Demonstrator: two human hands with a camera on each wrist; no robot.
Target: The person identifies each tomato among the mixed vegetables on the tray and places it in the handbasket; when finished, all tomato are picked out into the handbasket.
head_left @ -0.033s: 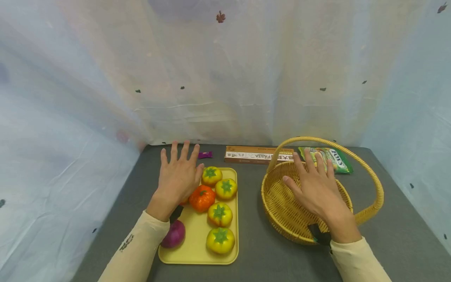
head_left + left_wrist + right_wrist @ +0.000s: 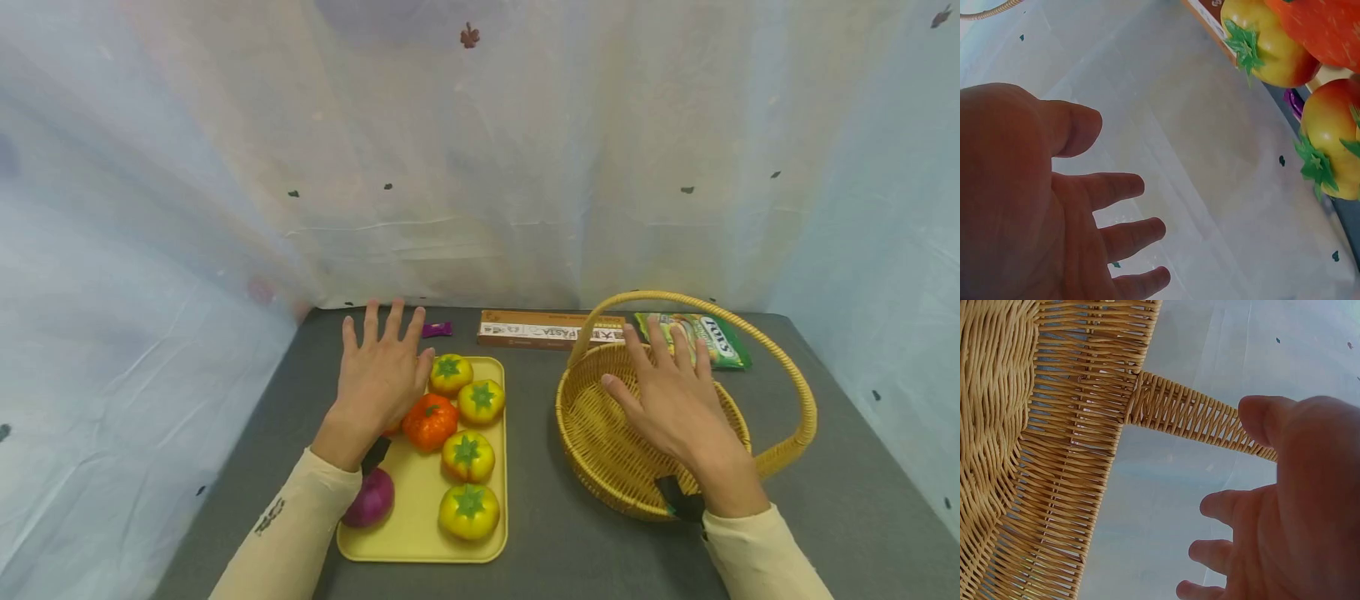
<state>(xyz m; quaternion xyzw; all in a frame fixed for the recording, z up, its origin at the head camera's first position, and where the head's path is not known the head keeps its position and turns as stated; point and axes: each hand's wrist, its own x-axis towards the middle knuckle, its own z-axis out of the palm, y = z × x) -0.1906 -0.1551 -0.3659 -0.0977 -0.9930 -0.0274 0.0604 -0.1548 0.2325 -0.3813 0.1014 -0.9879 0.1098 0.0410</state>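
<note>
My left hand (image 2: pixel 381 375) hovers palm down with fingers spread over the left side of a yellow tray (image 2: pixel 411 533). On that tray sit several yellow tomato-like fruits (image 2: pixel 469 512), an orange pumpkin-like one (image 2: pixel 431 422) and a purple onion (image 2: pixel 371 498), partly hidden by my wrist. Over the wicker basket (image 2: pixel 600 433) my right hand (image 2: pixel 671 396) is held with its fingers spread, holding nothing. The basket's arched handle (image 2: pixel 798 379) rises around that hand. In the left wrist view the fingers (image 2: pixel 1125 240) are extended and grip nothing.
Behind the tray lies a small purple packet (image 2: pixel 437 330). A brown and white pasta box (image 2: pixel 532 330) stands along the back edge, partly behind the basket. Beside it is a green snack bag (image 2: pixel 727 343). Pale curtains (image 2: pixel 510 167) enclose the grey table (image 2: pixel 536 500).
</note>
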